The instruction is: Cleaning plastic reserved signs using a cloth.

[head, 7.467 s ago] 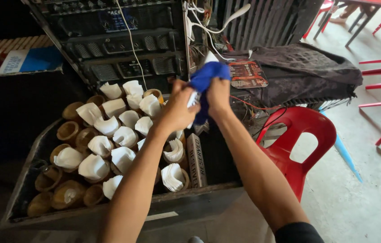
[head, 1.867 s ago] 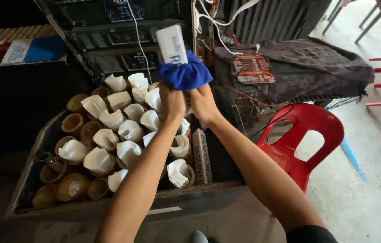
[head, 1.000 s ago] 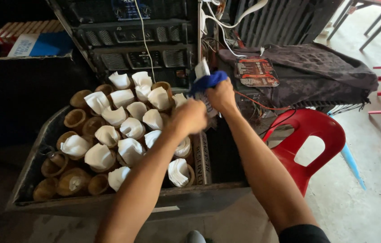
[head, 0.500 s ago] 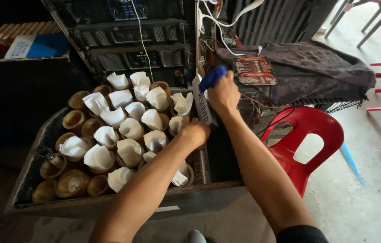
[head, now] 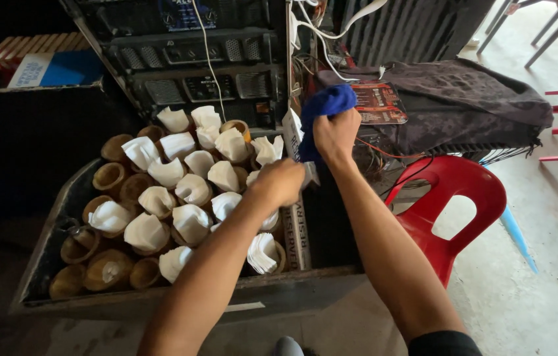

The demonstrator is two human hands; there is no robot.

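Observation:
My right hand (head: pixel 335 135) is closed on a blue cloth (head: pixel 327 103) and presses it against the upper part of a narrow white sign plate (head: pixel 290 126). The plate stands upright at the right edge of a dark crate (head: pixel 48 254). My left hand (head: pixel 281 180) is curled around the plate's lower end, just above the crate. The crate holds several brown wooden cups, most with a folded white paper napkin (head: pixel 190 221) inside. A second white sign plate (head: pixel 297 232) stands on edge against the crate's right wall.
Black audio units (head: pixel 187 59) with cables are stacked behind the crate. A dark cloth bag (head: pixel 470 99) and a red printed card (head: pixel 378 105) lie to the right. A red plastic chair (head: pixel 453 198) stands beside my right arm. A box of books (head: pixel 42 62) sits at the far left.
Both hands came down from chest height to the crate's right edge. The cloth, wrapped around the plate before, now rubs its upper part while my left hand moved to its lower end.

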